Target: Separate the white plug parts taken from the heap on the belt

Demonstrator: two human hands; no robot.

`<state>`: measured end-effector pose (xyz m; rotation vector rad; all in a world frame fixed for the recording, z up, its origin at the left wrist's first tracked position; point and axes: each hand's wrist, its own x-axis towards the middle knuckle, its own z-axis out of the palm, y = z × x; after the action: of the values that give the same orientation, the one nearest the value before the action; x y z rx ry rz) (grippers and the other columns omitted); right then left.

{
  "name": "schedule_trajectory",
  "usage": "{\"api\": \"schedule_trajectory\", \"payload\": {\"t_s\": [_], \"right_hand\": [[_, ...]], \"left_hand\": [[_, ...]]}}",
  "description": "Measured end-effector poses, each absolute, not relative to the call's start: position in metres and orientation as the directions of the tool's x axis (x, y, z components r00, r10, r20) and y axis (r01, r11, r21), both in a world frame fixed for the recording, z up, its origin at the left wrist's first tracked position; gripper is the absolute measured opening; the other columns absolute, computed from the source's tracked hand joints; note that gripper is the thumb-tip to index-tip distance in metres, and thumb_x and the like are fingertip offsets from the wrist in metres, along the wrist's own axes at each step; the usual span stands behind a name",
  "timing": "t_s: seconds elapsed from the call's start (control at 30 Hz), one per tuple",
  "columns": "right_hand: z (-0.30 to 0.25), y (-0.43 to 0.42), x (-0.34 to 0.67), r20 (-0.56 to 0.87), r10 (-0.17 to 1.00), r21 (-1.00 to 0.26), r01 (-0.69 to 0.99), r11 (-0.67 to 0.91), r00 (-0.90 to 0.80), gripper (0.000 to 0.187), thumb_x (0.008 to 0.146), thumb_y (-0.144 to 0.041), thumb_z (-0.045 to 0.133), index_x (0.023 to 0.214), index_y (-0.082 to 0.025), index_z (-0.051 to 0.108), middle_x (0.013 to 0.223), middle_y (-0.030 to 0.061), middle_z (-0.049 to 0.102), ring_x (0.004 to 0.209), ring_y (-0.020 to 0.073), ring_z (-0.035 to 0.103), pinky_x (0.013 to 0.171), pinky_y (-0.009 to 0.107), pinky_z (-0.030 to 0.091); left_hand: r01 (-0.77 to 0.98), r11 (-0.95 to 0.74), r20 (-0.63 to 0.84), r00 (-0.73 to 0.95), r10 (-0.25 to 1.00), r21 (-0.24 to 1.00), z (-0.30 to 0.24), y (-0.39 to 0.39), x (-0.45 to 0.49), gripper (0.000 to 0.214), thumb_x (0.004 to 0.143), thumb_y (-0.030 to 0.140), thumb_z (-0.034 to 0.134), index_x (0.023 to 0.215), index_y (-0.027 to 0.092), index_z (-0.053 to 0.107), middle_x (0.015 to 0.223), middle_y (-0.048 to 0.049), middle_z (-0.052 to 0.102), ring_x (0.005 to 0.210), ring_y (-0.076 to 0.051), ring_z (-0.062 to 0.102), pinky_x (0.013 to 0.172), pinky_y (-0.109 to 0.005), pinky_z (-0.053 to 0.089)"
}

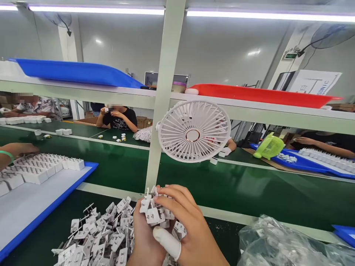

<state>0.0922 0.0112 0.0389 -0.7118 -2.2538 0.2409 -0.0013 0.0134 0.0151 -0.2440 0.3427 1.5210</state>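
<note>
Cupped together at the bottom middle, my left hand (pixel 145 240) and my right hand (pixel 191 221) hold a clump of small white plastic plug parts (pixel 154 214) with metal pins. My left palm supports the clump from the left. The fingers of my right hand curl over its top and right side, and a white finger cot (pixel 168 242) covers that thumb. Just left of my hands lies a loose heap of the same white pieces (pixel 97 236) on the dark green surface. More of these parts show below my right thumb, partly hidden.
A white fan (pixel 192 135) hangs from the upright post (pixel 163 74). At left, a co-worker's hand (pixel 20 149) reaches over white blocks with pins in a blue-rimmed tray (pixel 61 199). A clear plastic bag (pixel 277 244) lies at right. The green belt (pixel 249 188) runs across.
</note>
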Motion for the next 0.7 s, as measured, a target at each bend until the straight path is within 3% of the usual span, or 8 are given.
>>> {"api": "schedule_trajectory", "payload": {"t_s": [0.1,0.23,0.5,0.6,0.7], "right_hand": [[0.042,0.011,0.090,0.571,0.566,-0.355,0.443,0.823,-0.595,0.033,0.075,-0.013,0.055,0.105,-0.028,0.055,0.115,0.0003,0.054,0.110,0.0187,0.042,0.091,0.032,0.042],[0.043,0.010,0.089,0.574,0.569,-0.382,0.421,0.822,-0.589,0.026,0.079,-0.013,0.052,0.101,-0.026,0.057,0.111,0.0019,0.056,0.109,0.0195,0.044,0.090,0.034,0.043],[0.037,0.011,0.085,0.615,0.675,-0.665,0.191,0.722,-0.407,0.018,0.077,-0.018,0.059,0.093,-0.025,0.061,0.102,0.0054,0.062,0.100,0.0213,0.054,0.084,0.037,0.046],[0.030,0.011,0.079,0.577,0.778,-0.810,-0.054,0.584,-0.247,0.013,0.076,-0.021,0.059,0.089,-0.022,0.056,0.102,0.0079,0.063,0.096,0.0212,0.059,0.080,0.036,0.048],[0.030,0.008,0.077,0.542,0.823,-0.831,-0.256,0.494,-0.172,0.015,0.076,-0.026,0.061,0.083,-0.021,0.049,0.091,0.0073,0.065,0.085,0.0196,0.062,0.068,0.031,0.050]], "left_hand": [[-0.992,0.093,-0.408,0.122,0.905,-0.090,0.019,0.013,-0.003,0.013,0.073,0.021,0.044,0.075,0.014,0.056,0.059,0.0002,0.054,0.049,-0.010,0.055,0.042,-0.020,0.042],[-0.981,0.122,-0.317,0.164,0.934,-0.148,0.016,0.014,-0.003,0.015,0.071,0.021,0.044,0.077,0.014,0.056,0.058,0.0013,0.051,0.046,-0.008,0.052,0.042,-0.018,0.040],[-0.998,0.064,-0.367,0.061,0.928,-0.005,0.019,0.015,-0.003,0.016,0.074,0.021,0.043,0.069,0.015,0.056,0.061,-0.0024,0.055,0.053,-0.012,0.056,0.050,-0.025,0.046],[-0.997,0.052,-0.392,0.029,0.919,0.049,0.014,0.019,-0.003,0.015,0.073,0.020,0.044,0.067,0.016,0.057,0.060,-0.0024,0.057,0.055,-0.016,0.058,0.052,-0.031,0.048],[-0.996,0.050,-0.387,0.018,0.922,0.073,0.009,0.022,-0.006,0.015,0.072,0.016,0.044,0.070,0.015,0.059,0.061,-0.0026,0.058,0.053,-0.016,0.057,0.045,-0.026,0.043]]}}
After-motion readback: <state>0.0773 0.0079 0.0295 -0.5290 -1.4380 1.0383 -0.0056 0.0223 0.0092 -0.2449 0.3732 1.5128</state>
